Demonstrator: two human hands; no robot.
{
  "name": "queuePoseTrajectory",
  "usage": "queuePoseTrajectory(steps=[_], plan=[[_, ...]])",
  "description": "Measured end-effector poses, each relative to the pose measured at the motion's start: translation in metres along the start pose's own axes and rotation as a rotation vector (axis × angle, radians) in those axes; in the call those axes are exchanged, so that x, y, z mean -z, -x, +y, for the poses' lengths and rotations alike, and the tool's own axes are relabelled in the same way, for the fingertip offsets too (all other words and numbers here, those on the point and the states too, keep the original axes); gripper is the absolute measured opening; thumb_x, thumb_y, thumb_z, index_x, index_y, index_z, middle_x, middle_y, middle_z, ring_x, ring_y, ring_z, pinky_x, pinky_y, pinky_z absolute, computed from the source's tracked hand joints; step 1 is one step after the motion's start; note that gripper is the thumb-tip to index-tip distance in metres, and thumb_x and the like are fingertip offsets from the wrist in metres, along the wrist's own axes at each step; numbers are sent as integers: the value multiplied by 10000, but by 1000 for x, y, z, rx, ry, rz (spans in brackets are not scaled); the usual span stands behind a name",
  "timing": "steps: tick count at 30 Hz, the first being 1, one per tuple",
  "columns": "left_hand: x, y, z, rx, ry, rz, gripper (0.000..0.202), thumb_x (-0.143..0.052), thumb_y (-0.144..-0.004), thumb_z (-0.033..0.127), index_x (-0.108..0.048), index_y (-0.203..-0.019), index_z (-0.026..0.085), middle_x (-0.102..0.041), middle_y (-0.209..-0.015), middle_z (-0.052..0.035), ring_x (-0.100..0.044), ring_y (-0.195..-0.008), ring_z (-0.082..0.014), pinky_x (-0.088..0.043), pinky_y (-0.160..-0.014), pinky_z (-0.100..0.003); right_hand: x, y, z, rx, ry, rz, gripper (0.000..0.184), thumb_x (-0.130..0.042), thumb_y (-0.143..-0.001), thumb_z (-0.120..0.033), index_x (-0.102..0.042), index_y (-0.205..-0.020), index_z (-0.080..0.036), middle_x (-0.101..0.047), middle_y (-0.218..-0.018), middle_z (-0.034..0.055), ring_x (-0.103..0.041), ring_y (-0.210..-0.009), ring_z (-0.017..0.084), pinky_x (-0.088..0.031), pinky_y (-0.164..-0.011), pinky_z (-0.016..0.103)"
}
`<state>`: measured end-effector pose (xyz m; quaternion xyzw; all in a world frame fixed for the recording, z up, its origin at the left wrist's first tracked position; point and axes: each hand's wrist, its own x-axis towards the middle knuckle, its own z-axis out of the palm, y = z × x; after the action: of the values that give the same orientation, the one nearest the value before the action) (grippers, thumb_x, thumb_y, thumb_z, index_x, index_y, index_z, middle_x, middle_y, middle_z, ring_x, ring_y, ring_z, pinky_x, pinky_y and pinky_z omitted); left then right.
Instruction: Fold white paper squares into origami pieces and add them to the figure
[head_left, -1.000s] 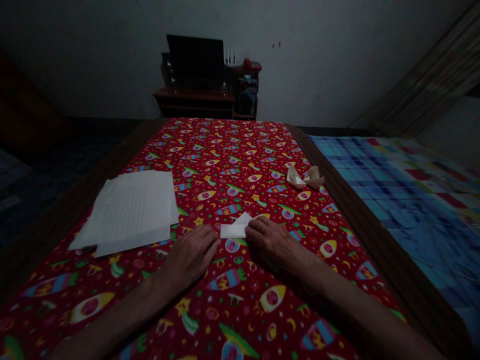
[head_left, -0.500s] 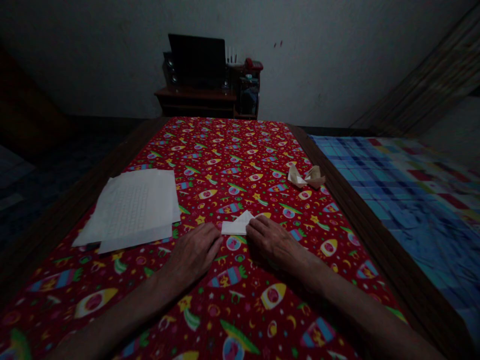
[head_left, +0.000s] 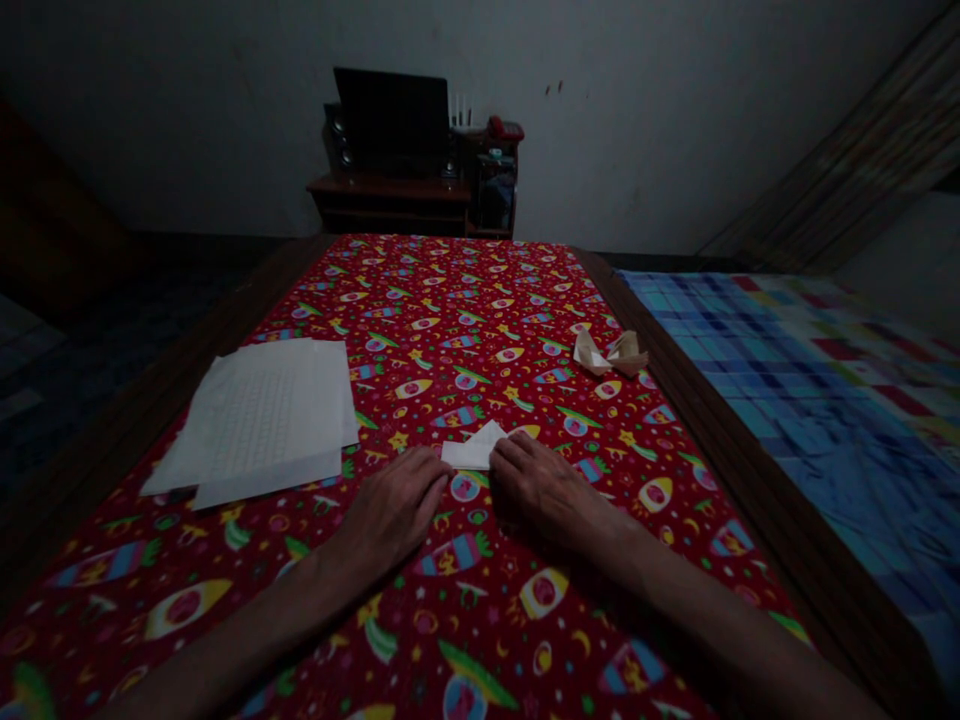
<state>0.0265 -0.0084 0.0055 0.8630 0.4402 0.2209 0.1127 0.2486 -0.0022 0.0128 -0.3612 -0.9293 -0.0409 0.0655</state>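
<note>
A small piece of folded white paper [head_left: 476,450] lies on the red patterned cloth, with a pointed peak on its far side and a straight near edge. My right hand [head_left: 544,490] grips its right end, the fingers bent and pressed together; the thumb is mostly hidden. At the paper's lower left corner are the fingertips of my left hand [head_left: 397,500], closed together on that end. Farther off to the right, a folded brown-and-white paper shape [head_left: 611,354] stands on the cloth. To the left is a stack of white paper sheets [head_left: 259,415], the top one faintly printed with a grid.
The red cloth [head_left: 450,280] covers a long table with dark wooden edges [head_left: 697,420]. A monitor [head_left: 391,120] and speakers stand on a brown desk [head_left: 390,190] by the wall. A bed with a blue checked sheet [head_left: 787,400] is at the right. The room is dim.
My left hand has moved slightly right, its fingertips now at the paper's left corner. My right hand and the folded paper stay nearly as they were.
</note>
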Motion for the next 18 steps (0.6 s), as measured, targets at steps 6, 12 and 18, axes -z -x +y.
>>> queuePoseTrajectory(steps=[6,12,18], plan=[[-1,-22,-11,-56,55,60,189,-437,-922,194,-541,-1079,183,-553,-1054,-58,-521,-991,-186,-443,-882,-337,-7,8,21,-147,-220,126,100,-473,-911,-190,-571,-925,-172,-583,-939,82,-496,-865,190,-444,-725,307],[-8,-35,-16,-30,244,-49,107,-541,-877,248,-577,-955,183,-597,-933,-24,-558,-883,-165,-448,-770,-277,-16,21,30,-225,-368,217,185,-545,-874,-284,-564,-1026,-181,-561,-1018,108,-510,-884,201,-448,-693,295],[-11,-31,-22,35,254,-96,117,-572,-847,229,-617,-763,162,-611,-771,-3,-569,-745,-139,-412,-680,-239,-13,22,24,-295,-548,194,206,-484,-915,-318,-576,-793,-180,-565,-817,48,-505,-721,149,-404,-623,259]])
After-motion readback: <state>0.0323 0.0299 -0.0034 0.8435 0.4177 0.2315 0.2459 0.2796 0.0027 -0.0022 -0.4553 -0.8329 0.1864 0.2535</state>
